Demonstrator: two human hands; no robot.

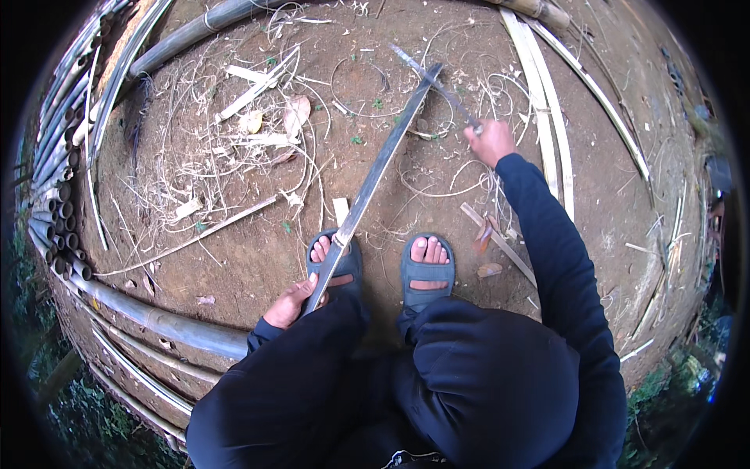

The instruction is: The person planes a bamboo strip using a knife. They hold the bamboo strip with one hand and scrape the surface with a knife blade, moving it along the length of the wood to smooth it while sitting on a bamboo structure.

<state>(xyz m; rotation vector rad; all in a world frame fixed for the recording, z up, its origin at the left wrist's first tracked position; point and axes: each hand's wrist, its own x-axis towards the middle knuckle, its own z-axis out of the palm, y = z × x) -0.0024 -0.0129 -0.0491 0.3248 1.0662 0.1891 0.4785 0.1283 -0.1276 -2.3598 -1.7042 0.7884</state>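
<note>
My left hand (291, 303) is closed around the near end of a long split bamboo strip (376, 172), beside my left knee. The strip slants away from me to the upper right, dark skin showing, with a pale joint partway along it. In my right hand (492, 142), out at arm's length, is the handle of a long knife (445, 94). Its thin blade points to the upper left and crosses the strip near the far tip in this view. Whether blade and strip touch I cannot tell.
Thin shavings (211, 156) litter the dirt at the left. Pale bamboo slats (544, 109) lie at the right. A stack of bamboo poles (58, 211) borders the left, a thick pole (164, 319) lies near-left, and another pole (207, 27) lies at the far side. My sandalled feet (428, 270) flank the middle.
</note>
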